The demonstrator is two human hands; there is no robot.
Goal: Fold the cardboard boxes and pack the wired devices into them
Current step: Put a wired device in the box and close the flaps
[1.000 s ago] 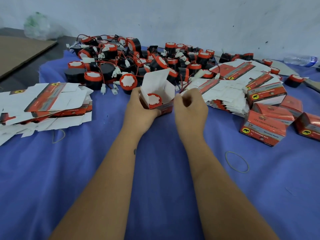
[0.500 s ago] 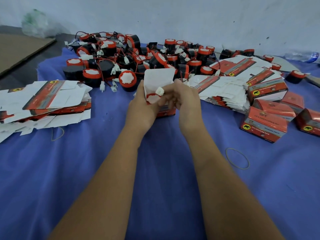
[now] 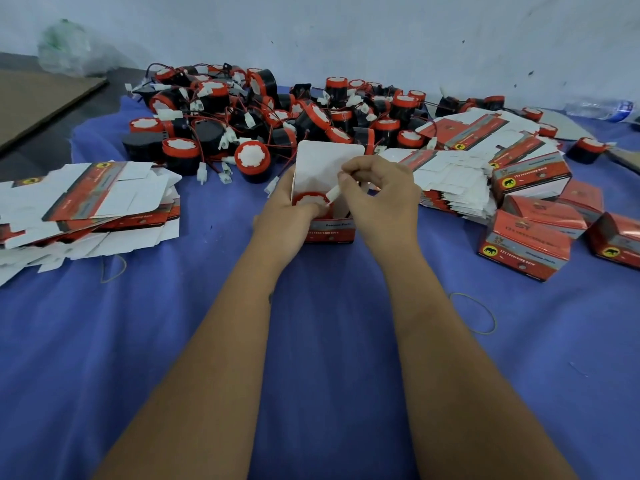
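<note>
Left edge of the frame: my view shows a stack of flat box blanks [image 3: 86, 202], white with red print, too many to count, on the blue surface [image 3: 311, 341]. One rubber band [image 3: 112, 268] lies below it. Upper centre: a pile of wired devices [image 3: 277, 112], black bodies, red caps, white plugs, too tangled to count. Frame centre: my left hand [image 3: 287, 216] grips the open box [image 3: 329, 188], lid flap up; one red-capped device [image 3: 310, 199] sits inside. Box front reads "Genuine Parts" and "12v reversing horn", blurry. My right hand [image 3: 384, 199], fingers curled, pinches the white connector [image 3: 333, 194] over the opening. Right: a second blank stack [image 3: 457, 174], then about six closed boxes [image 3: 526, 251] with a yellow elephant logo. Another rubber band [image 3: 474, 313] lies lower right.
</note>
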